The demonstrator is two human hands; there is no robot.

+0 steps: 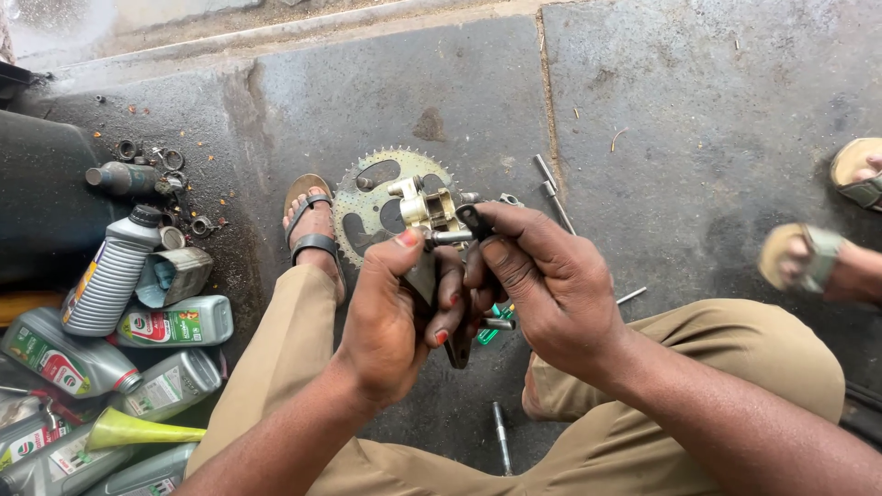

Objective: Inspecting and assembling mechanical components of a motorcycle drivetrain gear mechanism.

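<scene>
My left hand [397,317] grips a pale metal brake caliper [427,209] from below, thumb up against its side. My right hand [537,280] pinches a small dark tool or bolt [473,220] at the caliper's right side, fingers closed on it. Both hands are held above my knees in tan trousers. Beneath the caliper a toothed chain sprocket [367,207] lies flat on the concrete floor. The lower part of the caliper is hidden by my fingers.
Several grey oil bottles [115,276] and a yellow-green funnel [138,430] lie at the left. Washers and rings [170,161] scatter near a small can. Metal rods [551,188] and a bolt [501,436] lie on the floor. Another person's sandalled feet [818,262] are at right.
</scene>
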